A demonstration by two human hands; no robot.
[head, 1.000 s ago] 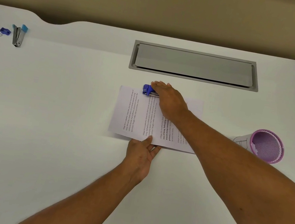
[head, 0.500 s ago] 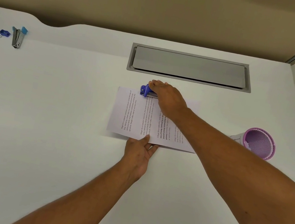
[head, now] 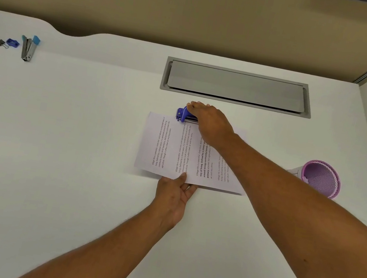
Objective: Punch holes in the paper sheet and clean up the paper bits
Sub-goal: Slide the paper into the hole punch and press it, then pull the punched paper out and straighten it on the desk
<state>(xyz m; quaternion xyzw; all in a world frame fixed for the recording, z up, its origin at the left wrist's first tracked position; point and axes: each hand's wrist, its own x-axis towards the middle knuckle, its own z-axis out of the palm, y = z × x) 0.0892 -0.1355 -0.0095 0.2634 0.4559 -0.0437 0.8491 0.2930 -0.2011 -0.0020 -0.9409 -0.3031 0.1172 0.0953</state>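
We are at the punching step. Our right hand [head: 209, 123] lies palm-down over the blue hole punch [head: 183, 114], fingers spread flat across its lever rather than curled round it, so it presses more than it grips. The punch sits at the far edge of the paper sheet [head: 170, 151], which lies printed side up on the white surface [head: 67, 143], just in front of the grey cable hatch [head: 236, 86]. Our left hand [head: 174, 196] holds the sheet's near edge, thumb on top and fingers apparently tucked beneath, steadying it.

We cannot tell whether the lever is fully down or whether the holes are cut; the palm hides the slot. No paper bits show on the surface.

Next, we judge, comes a firm downward push, then a release, with the left hand keeping the sheet from sliding. After that the bits need collecting, and the purple mesh cup [head: 321, 177], lying tipped near the right forearm, looks a likely place for them.
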